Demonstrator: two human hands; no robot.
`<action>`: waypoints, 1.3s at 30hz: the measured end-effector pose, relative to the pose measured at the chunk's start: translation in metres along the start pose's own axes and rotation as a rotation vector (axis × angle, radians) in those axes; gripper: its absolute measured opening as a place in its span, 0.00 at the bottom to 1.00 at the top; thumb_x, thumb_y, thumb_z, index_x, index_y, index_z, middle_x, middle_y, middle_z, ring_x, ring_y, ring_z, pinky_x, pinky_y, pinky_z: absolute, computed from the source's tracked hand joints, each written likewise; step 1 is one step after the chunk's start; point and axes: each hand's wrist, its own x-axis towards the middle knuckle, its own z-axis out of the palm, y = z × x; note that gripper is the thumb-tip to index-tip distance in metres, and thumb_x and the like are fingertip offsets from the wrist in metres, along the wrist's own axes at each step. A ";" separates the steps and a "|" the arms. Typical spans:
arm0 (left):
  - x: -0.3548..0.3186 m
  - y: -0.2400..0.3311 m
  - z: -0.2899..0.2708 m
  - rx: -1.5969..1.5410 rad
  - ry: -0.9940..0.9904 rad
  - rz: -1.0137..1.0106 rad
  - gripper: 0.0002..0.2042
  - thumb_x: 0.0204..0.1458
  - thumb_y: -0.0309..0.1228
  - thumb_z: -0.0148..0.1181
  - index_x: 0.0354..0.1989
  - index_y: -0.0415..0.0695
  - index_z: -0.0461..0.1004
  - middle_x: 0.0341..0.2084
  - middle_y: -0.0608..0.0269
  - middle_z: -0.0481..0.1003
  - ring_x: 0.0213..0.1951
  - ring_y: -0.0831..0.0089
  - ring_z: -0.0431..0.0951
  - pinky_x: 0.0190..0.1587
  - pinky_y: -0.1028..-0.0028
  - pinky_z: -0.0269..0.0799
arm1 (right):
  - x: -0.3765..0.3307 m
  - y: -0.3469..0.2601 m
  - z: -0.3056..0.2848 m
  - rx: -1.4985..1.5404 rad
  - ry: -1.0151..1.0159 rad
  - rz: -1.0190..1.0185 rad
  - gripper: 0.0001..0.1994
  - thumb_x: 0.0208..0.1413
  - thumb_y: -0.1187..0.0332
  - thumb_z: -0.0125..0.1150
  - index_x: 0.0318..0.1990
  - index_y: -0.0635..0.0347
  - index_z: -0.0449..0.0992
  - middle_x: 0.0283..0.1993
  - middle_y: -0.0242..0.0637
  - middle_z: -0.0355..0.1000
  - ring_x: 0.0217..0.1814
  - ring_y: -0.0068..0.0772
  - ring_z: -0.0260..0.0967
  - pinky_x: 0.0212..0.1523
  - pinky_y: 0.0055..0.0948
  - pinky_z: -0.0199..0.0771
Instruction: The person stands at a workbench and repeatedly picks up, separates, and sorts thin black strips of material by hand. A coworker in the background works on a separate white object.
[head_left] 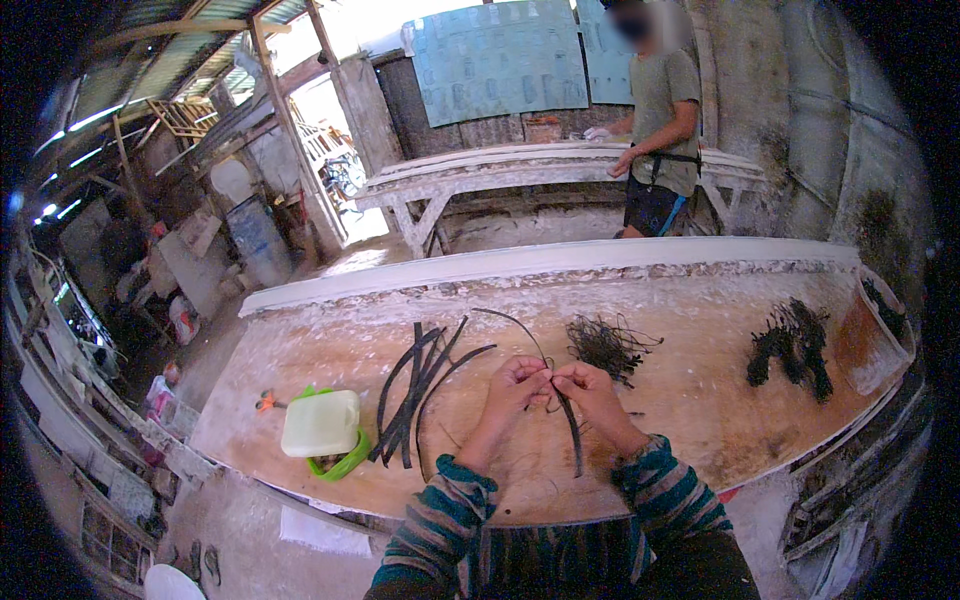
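Note:
My left hand (pixel 520 380) and my right hand (pixel 590 388) meet over the middle of the table, fingertips pinched together. Between them runs a narrow black strip (pixel 572 435), its lower end hanging toward me below my fingers. A thin dark strand (pixel 510 318) curves up and away to the left from the same pinch; whether it is part of the strip, I cannot tell. Left of my hands lie several loose black strips (pixel 405 385), crossing each other. Just beyond my right hand sits a tangled heap of thin black cords (pixel 603 343).
Orange-handled scissors (pixel 267 402) lie beside a green container (pixel 350 462) with a pale lid (pixel 320 424). Dark knotted bundles (pixel 792 345) rest near a brown bucket (pixel 868 345) at right. A raised white ledge (pixel 550 260) edges the far side; a person (pixel 662 120) stands beyond it.

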 end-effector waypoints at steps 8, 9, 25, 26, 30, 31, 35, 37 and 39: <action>-0.001 0.000 0.002 0.017 0.034 -0.041 0.08 0.49 0.26 0.55 0.38 0.44 0.67 0.28 0.69 0.71 0.27 0.81 0.72 0.28 0.80 0.71 | 0.004 0.016 -0.005 -0.022 0.034 0.039 0.04 0.54 0.71 0.52 0.32 0.62 0.71 0.29 0.27 0.69 0.31 0.15 0.64 0.33 0.15 0.64; -0.002 0.001 0.003 -0.003 0.032 -0.046 0.08 0.49 0.26 0.55 0.38 0.45 0.67 0.28 0.69 0.71 0.28 0.81 0.72 0.28 0.80 0.71 | 0.004 0.017 -0.005 0.002 0.033 0.041 0.04 0.54 0.71 0.52 0.31 0.62 0.70 0.29 0.26 0.69 0.30 0.14 0.63 0.33 0.16 0.63; 0.001 0.000 -0.006 -0.099 -0.028 -0.102 0.12 0.49 0.29 0.55 0.42 0.45 0.65 0.26 0.71 0.71 0.25 0.81 0.71 0.22 0.82 0.66 | 0.001 0.001 -0.004 0.288 -0.027 0.239 0.06 0.55 0.66 0.50 0.30 0.57 0.70 0.28 0.24 0.68 0.32 0.16 0.63 0.36 0.20 0.63; 0.000 0.000 -0.005 -0.112 -0.011 -0.109 0.12 0.49 0.29 0.56 0.42 0.44 0.65 0.26 0.71 0.71 0.24 0.82 0.71 0.21 0.84 0.65 | 0.001 0.000 -0.004 0.264 -0.027 0.217 0.06 0.55 0.67 0.50 0.30 0.58 0.70 0.28 0.24 0.68 0.32 0.16 0.63 0.36 0.19 0.63; -0.001 -0.001 0.002 -0.094 0.019 -0.106 0.14 0.48 0.29 0.57 0.43 0.44 0.65 0.26 0.71 0.70 0.24 0.82 0.71 0.20 0.84 0.63 | 0.003 0.008 -0.007 0.104 0.010 0.101 0.07 0.54 0.67 0.52 0.30 0.59 0.70 0.27 0.24 0.67 0.30 0.15 0.61 0.34 0.18 0.62; -0.001 -0.001 0.004 -0.071 0.020 -0.094 0.15 0.47 0.29 0.57 0.43 0.45 0.64 0.26 0.71 0.70 0.24 0.81 0.71 0.20 0.83 0.63 | 0.004 0.008 -0.006 0.049 0.024 0.063 0.07 0.54 0.67 0.52 0.30 0.60 0.70 0.26 0.24 0.67 0.30 0.15 0.61 0.33 0.17 0.62; -0.004 -0.001 0.008 0.065 0.006 -0.075 0.16 0.46 0.28 0.59 0.44 0.45 0.65 0.28 0.69 0.71 0.25 0.81 0.71 0.22 0.83 0.65 | 0.002 0.001 -0.003 -0.176 0.009 0.018 0.08 0.53 0.65 0.54 0.29 0.61 0.70 0.25 0.24 0.66 0.29 0.14 0.60 0.30 0.17 0.61; -0.001 -0.004 0.006 0.029 -0.018 -0.068 0.16 0.45 0.27 0.59 0.44 0.45 0.66 0.29 0.69 0.72 0.26 0.81 0.71 0.23 0.83 0.65 | 0.001 0.001 -0.003 -0.175 -0.009 0.001 0.09 0.53 0.64 0.55 0.29 0.61 0.70 0.25 0.23 0.66 0.28 0.13 0.59 0.30 0.17 0.61; 0.000 -0.003 0.006 0.003 -0.041 -0.082 0.15 0.45 0.27 0.60 0.43 0.43 0.67 0.27 0.70 0.71 0.26 0.83 0.69 0.24 0.83 0.67 | 0.000 0.001 -0.005 -0.175 -0.004 -0.027 0.08 0.53 0.65 0.54 0.30 0.61 0.70 0.25 0.23 0.65 0.28 0.13 0.59 0.30 0.17 0.61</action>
